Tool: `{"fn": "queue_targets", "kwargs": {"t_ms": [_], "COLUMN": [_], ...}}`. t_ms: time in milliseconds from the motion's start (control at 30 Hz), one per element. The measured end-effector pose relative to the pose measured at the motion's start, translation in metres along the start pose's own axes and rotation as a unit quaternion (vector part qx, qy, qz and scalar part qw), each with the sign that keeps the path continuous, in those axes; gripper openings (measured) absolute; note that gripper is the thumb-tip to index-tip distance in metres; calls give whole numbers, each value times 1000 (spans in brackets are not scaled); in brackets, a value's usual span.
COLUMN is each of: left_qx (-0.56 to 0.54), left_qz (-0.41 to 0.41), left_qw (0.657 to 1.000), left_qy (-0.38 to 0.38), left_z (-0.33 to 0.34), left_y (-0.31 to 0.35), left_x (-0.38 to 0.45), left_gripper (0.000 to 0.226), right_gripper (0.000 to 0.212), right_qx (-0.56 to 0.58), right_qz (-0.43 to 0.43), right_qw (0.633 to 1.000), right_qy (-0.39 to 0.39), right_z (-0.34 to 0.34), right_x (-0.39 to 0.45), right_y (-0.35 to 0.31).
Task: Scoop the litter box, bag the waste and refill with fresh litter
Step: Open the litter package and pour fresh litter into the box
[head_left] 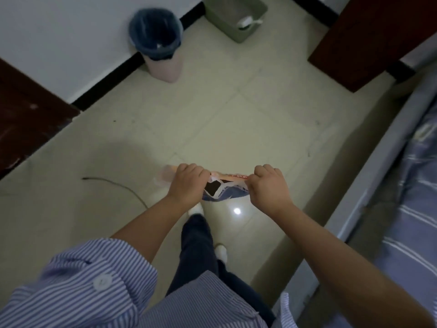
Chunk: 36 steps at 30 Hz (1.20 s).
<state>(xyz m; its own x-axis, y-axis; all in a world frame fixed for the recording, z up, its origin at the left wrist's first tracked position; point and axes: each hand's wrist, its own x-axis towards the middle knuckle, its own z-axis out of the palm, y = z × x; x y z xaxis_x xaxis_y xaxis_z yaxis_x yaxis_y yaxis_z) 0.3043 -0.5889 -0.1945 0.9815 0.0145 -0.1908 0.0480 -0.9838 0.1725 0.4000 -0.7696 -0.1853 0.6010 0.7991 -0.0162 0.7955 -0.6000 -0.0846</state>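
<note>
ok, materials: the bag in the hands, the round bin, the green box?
Bag: thin printed plastic film, by its crumpled, partly see-through edges. Round bin: looks like matte pink plastic, with a dark, glossy film liner. Green box: smooth moulded plastic, probably; satin finish. Its contents are too blurred to tell.

The person wears a shirt (89, 287) of fine blue and white stripes. Its left sleeve (78, 280) is rolled above the elbow, with a pale round button (102, 282) on the cuff; both forearms are bare. Below the shirt hem, dark navy trousers (198, 252) cover the legs. At the trouser ends show white shoes (221, 253), one ahead of the other.
</note>
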Motion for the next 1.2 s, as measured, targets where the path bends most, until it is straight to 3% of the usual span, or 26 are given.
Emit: {"fn": "queue_targets", "kwargs": {"t_ms": [100,167,367,533,733,833,967,1133,1200], "left_qx": [-12,-27,-10,27,65,48,21,-62,-75], "left_qz": [33,62,75,64,63,36,11,12,6], "left_qw": [999,996,987,978,983,981,983,974,965], "left_qy": [-36,-56,-144,-196,-163,-186,-181,-219,-252], "left_z": [-13,-20,-67,-114,-136,-129,-119,-93,-71], "left_y": [-7,-14,-36,-72,-135,-168,-222,-283,-302], "left_x": [86,145,300,431,574,631,707,811,844], "left_gripper": [43,49,30,30,29,27,35,43,33], "right_gripper": [32,34,32,29,31,33,32,12,14], "right_qx": [-30,-45,-57,-25,9,23,59,92,106], "right_qz": [32,51,98,126,92,85,86,160,189], "right_qw": [999,997,992,992,994,991,989,973,963], "right_qy": [-5,-20,-62,-7,-55,-99,-101,-142,-164], "right_z": [-10,-18,-35,-47,-29,-18,-2,45,71], "right_x": [49,82,190,301,441,501,582,679,708], "right_y": [61,99,193,262,335,362,387,425,435]}}
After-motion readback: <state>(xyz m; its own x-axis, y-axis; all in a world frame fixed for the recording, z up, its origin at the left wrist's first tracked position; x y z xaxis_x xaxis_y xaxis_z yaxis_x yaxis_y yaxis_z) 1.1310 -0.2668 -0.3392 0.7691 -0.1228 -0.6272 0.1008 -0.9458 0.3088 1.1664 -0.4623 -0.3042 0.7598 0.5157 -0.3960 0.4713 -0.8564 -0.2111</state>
